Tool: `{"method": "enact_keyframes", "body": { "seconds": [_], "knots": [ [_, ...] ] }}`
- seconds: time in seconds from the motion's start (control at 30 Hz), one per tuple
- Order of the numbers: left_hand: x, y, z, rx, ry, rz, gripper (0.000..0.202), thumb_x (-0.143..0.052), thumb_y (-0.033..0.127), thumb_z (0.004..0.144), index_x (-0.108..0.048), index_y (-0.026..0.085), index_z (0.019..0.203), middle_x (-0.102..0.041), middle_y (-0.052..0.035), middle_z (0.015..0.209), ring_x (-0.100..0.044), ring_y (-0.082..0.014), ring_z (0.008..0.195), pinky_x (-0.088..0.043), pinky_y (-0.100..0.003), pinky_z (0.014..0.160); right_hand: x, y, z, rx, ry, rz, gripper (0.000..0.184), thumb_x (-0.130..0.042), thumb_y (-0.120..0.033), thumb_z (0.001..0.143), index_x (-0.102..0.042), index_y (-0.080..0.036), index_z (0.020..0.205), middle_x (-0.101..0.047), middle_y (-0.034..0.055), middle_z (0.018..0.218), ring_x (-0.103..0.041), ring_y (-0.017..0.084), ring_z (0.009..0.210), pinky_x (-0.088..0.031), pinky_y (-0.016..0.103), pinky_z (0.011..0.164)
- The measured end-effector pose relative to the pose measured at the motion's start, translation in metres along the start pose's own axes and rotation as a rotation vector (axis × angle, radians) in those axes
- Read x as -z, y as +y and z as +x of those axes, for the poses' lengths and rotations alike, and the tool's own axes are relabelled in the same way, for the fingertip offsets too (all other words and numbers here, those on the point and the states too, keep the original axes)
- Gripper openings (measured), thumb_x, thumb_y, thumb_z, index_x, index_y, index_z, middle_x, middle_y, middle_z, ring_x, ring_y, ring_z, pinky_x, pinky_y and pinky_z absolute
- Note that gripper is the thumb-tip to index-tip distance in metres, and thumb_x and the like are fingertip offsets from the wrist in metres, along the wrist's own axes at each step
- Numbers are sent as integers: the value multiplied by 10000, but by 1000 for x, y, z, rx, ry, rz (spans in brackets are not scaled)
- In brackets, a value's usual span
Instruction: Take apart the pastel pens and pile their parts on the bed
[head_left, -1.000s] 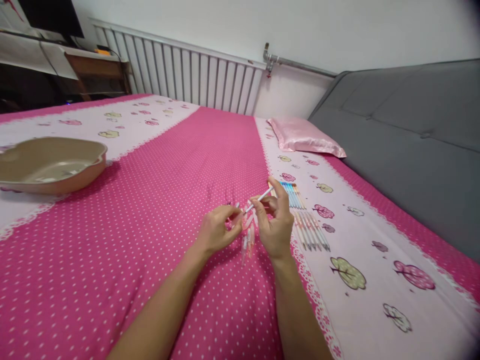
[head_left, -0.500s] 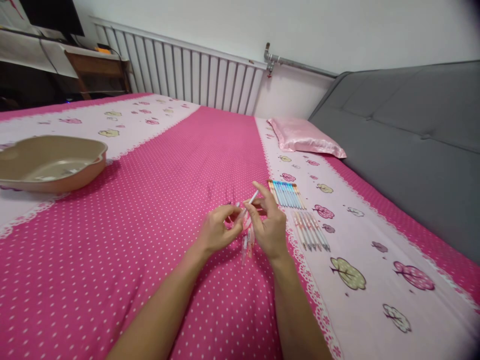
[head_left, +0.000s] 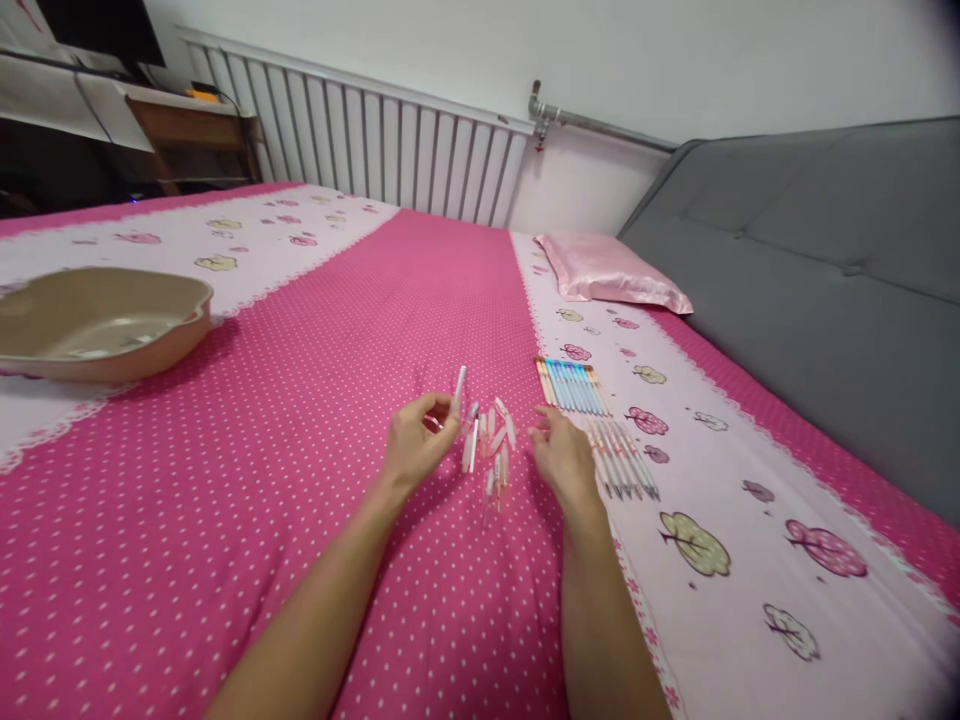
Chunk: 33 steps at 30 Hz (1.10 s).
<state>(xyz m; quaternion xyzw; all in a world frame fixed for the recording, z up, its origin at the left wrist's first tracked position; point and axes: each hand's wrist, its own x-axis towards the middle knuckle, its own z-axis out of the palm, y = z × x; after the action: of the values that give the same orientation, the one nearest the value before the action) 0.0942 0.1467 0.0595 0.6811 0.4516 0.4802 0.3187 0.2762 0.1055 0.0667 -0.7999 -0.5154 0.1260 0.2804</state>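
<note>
Between the thumb and fingers of my left hand (head_left: 418, 440) a slim white pen (head_left: 459, 385) stands nearly upright. A loose cluster of pink and white pens or pen parts (head_left: 495, 435) lies on the bedspread between my hands; their exact kind is hard to make out. My right hand (head_left: 562, 450) is apart from the cluster, fingers slightly bent and spread, with nothing seen in them. Beside it lies a row of pale pens with grey tips (head_left: 622, 460), partly covered by the hand. Above that row is another of blue and orange pens (head_left: 574, 387).
A beige plastic basin (head_left: 112, 365) with a few small pale things in it sits on the left of the bed. A pink pillow (head_left: 607, 272) rests near the grey headboard (head_left: 810, 220). Along the wall runs a white radiator (head_left: 360, 130).
My hands have moved apart. The white pen, earlier held between both hands, is now in my left hand alone; my right hand has let go and shifted right, uncovering the cluster.
</note>
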Motion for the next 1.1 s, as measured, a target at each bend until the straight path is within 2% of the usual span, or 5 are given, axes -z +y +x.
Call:
{"method": "enact_keyframes", "body": {
  "seconds": [0.2, 0.37, 0.77, 0.97, 1.1],
  "knots": [
    [0, -1, -1, 66, 1, -39, 166, -557, 268, 750, -648, 142, 810, -640, -21, 714, -563, -121, 603, -452, -233, 550, -26, 13, 10, -5, -140, -126, 421, -426, -174, 844, -534, -138, 1249, -655, 139, 1114, -592, 263, 1063, -431, 353, 888],
    [0, -2, 0, 87, 27, -60, 202, -564, 315, 751, -650, 143, 812, -637, -22, 717, -553, -120, 591, -438, -231, 541, -35, 10, 11, 88, -192, -80, 448, -450, -164, 829, -520, -230, 1267, -660, 70, 1132, -604, 211, 1045, -435, 298, 877],
    [5, -10, 6, 179, 137, -103, 182, -582, 293, 696, -645, 139, 770, -633, -17, 696, -562, -128, 626, -429, -237, 602, -39, 7, 7, 209, -200, 86, 487, -448, -157, 817, -504, -189, 1300, -637, 114, 1153, -601, 245, 1011, -441, 388, 887],
    [5, -9, 6, 187, 145, -80, 181, -571, 289, 699, -643, 135, 761, -633, -20, 694, -560, -132, 632, -426, -243, 606, -41, -5, 3, 316, -19, 10, 413, -412, -231, 878, -541, -173, 1267, -568, 146, 1211, -495, 254, 1127, -375, 387, 944],
    [5, -8, 6, 190, 137, -106, 180, -569, 288, 697, -640, 132, 753, -631, -21, 684, -560, -129, 618, -429, -245, 604, -51, -18, -5, 474, -97, -73, 339, -426, -275, 900, -584, -271, 1200, -597, 79, 1167, -407, 270, 1196, -222, 493, 1033]
  ]
}}
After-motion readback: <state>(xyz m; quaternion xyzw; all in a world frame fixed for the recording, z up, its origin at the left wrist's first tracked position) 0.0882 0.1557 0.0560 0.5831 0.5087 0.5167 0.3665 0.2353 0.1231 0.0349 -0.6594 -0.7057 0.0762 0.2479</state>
